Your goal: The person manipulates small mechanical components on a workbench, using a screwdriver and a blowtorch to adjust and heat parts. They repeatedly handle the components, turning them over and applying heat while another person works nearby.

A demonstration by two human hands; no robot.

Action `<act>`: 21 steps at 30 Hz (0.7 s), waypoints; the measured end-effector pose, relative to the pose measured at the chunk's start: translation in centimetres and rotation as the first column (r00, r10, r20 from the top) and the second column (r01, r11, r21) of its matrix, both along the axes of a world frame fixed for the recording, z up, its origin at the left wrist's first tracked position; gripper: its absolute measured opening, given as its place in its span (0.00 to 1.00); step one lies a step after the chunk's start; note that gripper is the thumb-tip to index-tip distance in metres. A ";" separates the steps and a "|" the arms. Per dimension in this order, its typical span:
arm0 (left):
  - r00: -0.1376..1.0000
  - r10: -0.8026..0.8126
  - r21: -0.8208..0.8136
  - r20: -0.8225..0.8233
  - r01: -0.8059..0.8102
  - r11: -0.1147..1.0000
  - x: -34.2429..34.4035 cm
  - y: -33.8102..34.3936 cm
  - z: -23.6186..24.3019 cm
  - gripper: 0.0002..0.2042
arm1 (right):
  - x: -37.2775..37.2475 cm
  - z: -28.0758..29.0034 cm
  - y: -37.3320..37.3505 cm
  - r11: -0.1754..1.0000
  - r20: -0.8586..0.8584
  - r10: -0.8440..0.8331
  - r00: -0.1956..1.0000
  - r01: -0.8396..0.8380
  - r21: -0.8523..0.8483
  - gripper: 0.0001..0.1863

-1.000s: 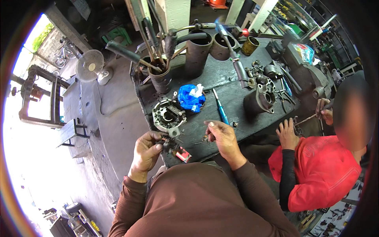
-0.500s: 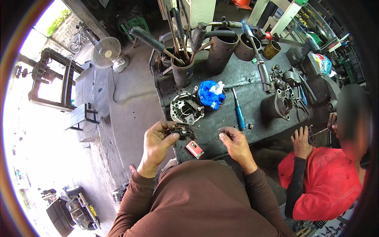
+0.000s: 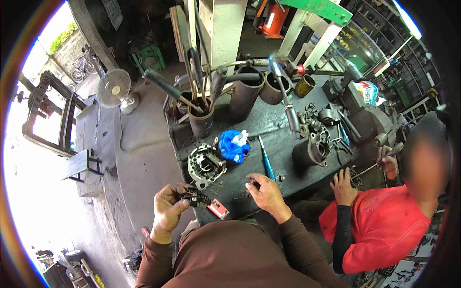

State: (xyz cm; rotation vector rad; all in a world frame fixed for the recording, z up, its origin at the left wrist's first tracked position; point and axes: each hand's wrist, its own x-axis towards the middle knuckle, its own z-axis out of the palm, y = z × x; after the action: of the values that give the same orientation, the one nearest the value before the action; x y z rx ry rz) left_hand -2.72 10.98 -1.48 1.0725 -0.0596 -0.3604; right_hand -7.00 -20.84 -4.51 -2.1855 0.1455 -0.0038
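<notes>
My left hand (image 3: 167, 211) pinches a small black electrical-looking part (image 3: 196, 197) with metal bits, between thumb and fingers above the bench's near edge. My right hand (image 3: 270, 199) is over the bench to the right, its fingers curled together; whatever they hold, if anything, is too small to make out. A small red and white box (image 3: 218, 209) lies between the two hands. Just beyond the part sits a round open metal housing (image 3: 193, 162), beside a crumpled blue plastic bag (image 3: 229, 150). Past my right hand lies a screwdriver with a blue handle (image 3: 269, 171).
At the bench's back stand a can of tools (image 3: 200, 126), tall dark cylinders (image 3: 244, 103) and a torch (image 3: 292, 120). A motor housing (image 3: 307, 154) sits to the right. Near it, a person in a red shirt (image 3: 389, 225) works with a tool. A fan (image 3: 114, 89) stands left.
The view has tilted upward and the scene has shifted left and down. My left hand still holds the black part. My right hand has turned, its fingers curling closer over the bench.
</notes>
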 end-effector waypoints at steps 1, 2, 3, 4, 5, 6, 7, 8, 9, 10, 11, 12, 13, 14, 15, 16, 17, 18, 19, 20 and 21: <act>1.000 -0.005 0.007 -0.010 0.005 1.000 0.0 -0.1 0.0 0.18 | 0.6 0.0 -0.3 0.999 -0.021 -0.039 0.999 0.039 -0.013 0.15; 1.000 -0.007 0.010 -0.028 0.007 1.000 0.0 -0.1 0.1 0.18 | 1.2 -0.1 -0.7 0.997 0.025 -0.045 0.999 0.047 -0.068 0.15; 1.000 -0.011 0.025 -0.020 0.011 1.000 0.0 -0.2 0.1 0.18 | 2.1 -0.1 -1.4 0.991 0.053 -0.062 0.997 0.068 -0.117 0.15; 1.000 -0.010 0.032 -0.020 0.011 0.999 0.1 -0.3 0.2 0.18 | 2.9 -0.1 -2.3 0.981 0.059 -0.092 0.994 0.100 -0.166 0.15; 1.000 -0.010 0.038 -0.020 0.011 0.999 0.1 -0.3 0.2 0.18 | 3.4 0.0 -2.9 0.979 0.094 -0.103 0.990 0.118 -0.167 0.14; 1.000 0.006 0.039 -0.023 -0.005 0.999 0.2 -0.4 0.2 0.19 | 3.9 -0.1 -3.4 0.975 0.106 -0.126 0.986 0.143 -0.167 0.14; 1.000 0.010 0.051 -0.016 -0.009 0.999 0.3 -0.4 0.3 0.19 | 4.3 -0.2 -3.9 0.973 0.131 -0.147 0.980 0.167 -0.158 0.14; 1.000 0.014 0.063 -0.010 -0.013 0.998 0.4 -0.4 0.3 0.19 | 4.4 -0.3 -4.3 0.975 0.140 -0.151 0.978 0.171 -0.139 0.14; 1.000 0.026 0.070 -0.001 -0.026 0.997 0.6 -0.5 0.3 0.19 | 4.4 -0.5 -4.5 0.973 0.150 -0.150 0.977 0.173 -0.150 0.15; 0.999 0.041 0.086 0.016 -0.042 0.995 0.8 -0.6 0.4 0.20 | 4.3 -0.7 -4.7 0.965 0.115 -0.157 0.981 0.177 -0.193 0.15; 0.999 0.031 0.077 0.023 -0.033 0.996 1.0 -0.7 0.4 0.20 | 4.1 -1.1 -4.9 0.963 0.120 -0.147 0.982 0.169 -0.207 0.15; 0.999 0.031 0.078 0.028 -0.033 0.996 1.3 -0.8 0.5 0.20 | 3.8 -1.5 -5.1 0.958 0.057 -0.173 0.983 0.181 -0.220 0.17; 0.999 0.041 0.081 0.033 -0.044 0.996 1.5 -0.9 0.6 0.20 | 3.5 -2.0 -5.3 0.953 0.028 -0.248 0.968 0.249 -0.174 0.17; 0.999 0.046 0.070 0.027 -0.048 0.996 1.8 -1.0 0.6 0.21 | 3.1 -2.6 -5.6 0.941 -0.001 -0.321 0.947 0.319 -0.116 0.17; 0.999 0.048 0.076 0.019 -0.050 0.996 2.0 -1.1 0.7 0.21 | 3.1 -3.3 -6.0 0.919 -0.051 -0.392 0.918 0.389 -0.066 0.18; 0.998 0.054 0.081 0.015 -0.055 0.995 2.2 -1.3 0.8 0.22 | 3.2 -4.1 -6.8 0.893 -0.076 -0.443 0.893 0.447 0.048 0.17; 0.998 0.060 0.086 0.017 -0.061 0.994 2.4 -1.5 0.9 0.22 | 3.7 -5.0 -7.6 0.760 -0.217 -0.492 0.843 0.538 0.364 0.18; 0.998 0.058 0.090 0.010 -0.059 0.994 2.6 -1.8 1.0 0.22 | 4.4 -5.9 -8.6 0.666 -0.181 -0.515 0.838 0.524 0.530 0.20; 0.998 0.058 0.091 0.011 -0.059 0.994 2.8 -2.1 1.2 0.22 | 5.5 -6.7 -9.8 0.556 -0.186 -0.538 0.822 0.512 0.655 0.22; 0.998 0.060 0.093 0.012 -0.061 0.994 3.0 -2.4 1.3 0.23 | 7.1 -7.6 -11.2 0.540 -0.125 -0.575 0.808 0.490 0.685 0.25; 0.998 0.058 0.103 0.000 -0.058 0.993 3.2 -2.7 1.5 0.23 | 9.1 -8.5 -12.6 0.530 -0.097 -0.607 0.789 0.492 0.691 0.29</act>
State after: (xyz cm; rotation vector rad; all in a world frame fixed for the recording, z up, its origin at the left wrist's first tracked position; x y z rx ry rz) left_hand 0.43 8.23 0.05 1.1735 -0.0068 -0.3156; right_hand 2.12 -33.48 -12.98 -1.2887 0.6521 -0.4250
